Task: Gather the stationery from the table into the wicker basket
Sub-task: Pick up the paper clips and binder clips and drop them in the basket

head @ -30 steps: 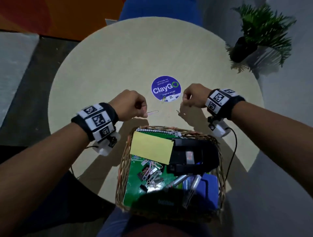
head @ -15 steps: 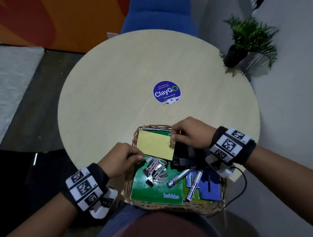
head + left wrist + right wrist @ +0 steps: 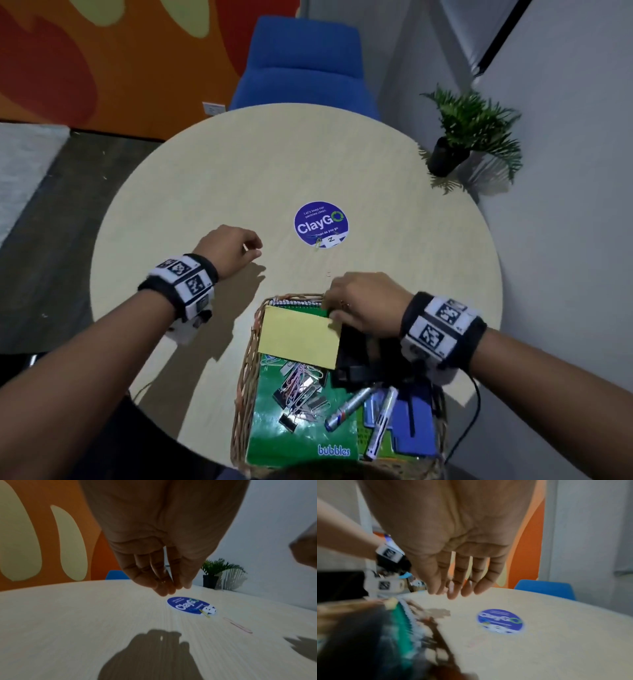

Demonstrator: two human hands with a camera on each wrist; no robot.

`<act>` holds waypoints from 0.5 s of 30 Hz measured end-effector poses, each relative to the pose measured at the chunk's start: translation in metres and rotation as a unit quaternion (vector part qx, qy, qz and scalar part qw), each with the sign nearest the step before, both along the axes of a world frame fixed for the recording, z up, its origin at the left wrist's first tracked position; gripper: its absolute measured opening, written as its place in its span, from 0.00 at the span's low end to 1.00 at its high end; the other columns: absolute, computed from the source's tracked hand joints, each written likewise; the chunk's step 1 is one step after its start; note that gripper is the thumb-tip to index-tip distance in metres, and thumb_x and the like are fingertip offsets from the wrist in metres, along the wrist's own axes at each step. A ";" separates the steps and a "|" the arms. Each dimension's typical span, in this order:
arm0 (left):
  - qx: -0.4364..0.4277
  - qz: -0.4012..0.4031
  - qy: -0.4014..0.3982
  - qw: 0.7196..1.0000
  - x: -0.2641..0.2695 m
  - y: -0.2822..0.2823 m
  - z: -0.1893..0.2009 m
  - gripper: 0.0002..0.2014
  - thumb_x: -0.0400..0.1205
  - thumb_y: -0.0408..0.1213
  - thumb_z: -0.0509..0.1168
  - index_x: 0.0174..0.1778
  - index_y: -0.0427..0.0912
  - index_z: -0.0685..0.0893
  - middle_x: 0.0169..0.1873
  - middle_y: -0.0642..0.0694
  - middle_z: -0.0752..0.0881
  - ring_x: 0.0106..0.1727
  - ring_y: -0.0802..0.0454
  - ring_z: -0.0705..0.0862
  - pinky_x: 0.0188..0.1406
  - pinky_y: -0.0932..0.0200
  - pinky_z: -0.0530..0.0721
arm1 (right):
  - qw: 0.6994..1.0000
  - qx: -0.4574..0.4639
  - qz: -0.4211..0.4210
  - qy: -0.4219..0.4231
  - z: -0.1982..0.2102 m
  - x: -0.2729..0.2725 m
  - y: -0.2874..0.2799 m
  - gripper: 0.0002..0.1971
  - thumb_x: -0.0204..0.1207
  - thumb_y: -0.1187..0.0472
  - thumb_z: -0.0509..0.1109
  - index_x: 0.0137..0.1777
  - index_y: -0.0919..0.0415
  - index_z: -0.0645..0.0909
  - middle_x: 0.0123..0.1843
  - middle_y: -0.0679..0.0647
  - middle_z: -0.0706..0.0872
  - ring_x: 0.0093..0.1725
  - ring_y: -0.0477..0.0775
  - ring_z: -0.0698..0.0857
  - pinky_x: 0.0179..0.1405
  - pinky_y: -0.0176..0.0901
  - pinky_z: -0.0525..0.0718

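While the left hand (image 3: 228,247) hovers empty, fingers loosely bunched, pinch the pink clip (image 3: 238,625) flat; right hand (image 3: 366,303), fingers relaxed, rests over the basket (image 3: 245,383).

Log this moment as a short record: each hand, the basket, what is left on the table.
left hand: above the table, fingers bunched; whether it holds anything cannot be told
right hand: over the basket's far edge, fingers loosely extended, holding nothing seen
basket: at the table's near edge, holding a green notebook, yellow pad, paper clips, markers
left on table: yellow clip on the blue sticker, pink clip beside it
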State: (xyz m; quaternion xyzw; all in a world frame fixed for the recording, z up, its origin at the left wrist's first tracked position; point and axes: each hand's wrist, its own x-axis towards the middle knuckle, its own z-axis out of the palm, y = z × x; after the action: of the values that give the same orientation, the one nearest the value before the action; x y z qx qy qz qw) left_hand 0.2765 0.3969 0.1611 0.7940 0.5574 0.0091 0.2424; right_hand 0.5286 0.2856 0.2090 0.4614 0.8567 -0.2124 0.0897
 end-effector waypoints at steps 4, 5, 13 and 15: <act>-0.015 -0.030 0.039 0.999 0.041 0.038 -0.025 0.11 0.81 0.42 0.65 0.56 0.46 0.86 0.53 0.46 0.89 0.53 0.45 0.86 0.52 0.53 0.82 | 0.997 0.009 -0.002 -0.080 -0.021 0.034 0.061 0.16 0.80 0.59 0.62 0.65 0.47 0.79 0.65 0.47 0.82 0.67 0.52 0.76 0.55 0.50 0.80; -0.024 -0.036 0.040 0.998 0.053 0.046 -0.033 0.12 0.80 0.43 0.66 0.57 0.45 0.86 0.54 0.45 0.89 0.54 0.44 0.86 0.52 0.53 0.82 | 0.995 0.006 0.016 -0.095 -0.029 0.039 0.073 0.17 0.80 0.61 0.61 0.66 0.48 0.79 0.66 0.48 0.82 0.68 0.53 0.75 0.55 0.50 0.80; -0.048 -0.077 0.031 0.995 0.110 0.083 -0.076 0.18 0.79 0.40 0.66 0.65 0.48 0.78 0.63 0.41 0.78 0.61 0.38 0.81 0.60 0.45 0.81 | 0.993 0.000 0.069 -0.098 -0.089 0.044 0.118 0.14 0.83 0.57 0.59 0.65 0.52 0.80 0.66 0.51 0.81 0.67 0.58 0.75 0.50 0.51 0.83; -0.047 -0.077 0.043 0.995 0.118 0.088 -0.080 0.16 0.78 0.38 0.67 0.62 0.47 0.79 0.61 0.42 0.79 0.60 0.39 0.81 0.58 0.47 0.81 | 0.995 0.000 0.060 -0.079 -0.100 0.042 0.123 0.13 0.83 0.57 0.59 0.62 0.53 0.81 0.64 0.53 0.80 0.64 0.59 0.77 0.49 0.52 0.83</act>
State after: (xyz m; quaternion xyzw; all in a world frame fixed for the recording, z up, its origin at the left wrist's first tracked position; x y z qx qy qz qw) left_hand 0.3945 0.4853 0.0816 0.8220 0.5041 -0.0698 0.2554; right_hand 0.5704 0.4089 0.1092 0.4246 0.8730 -0.1694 0.1700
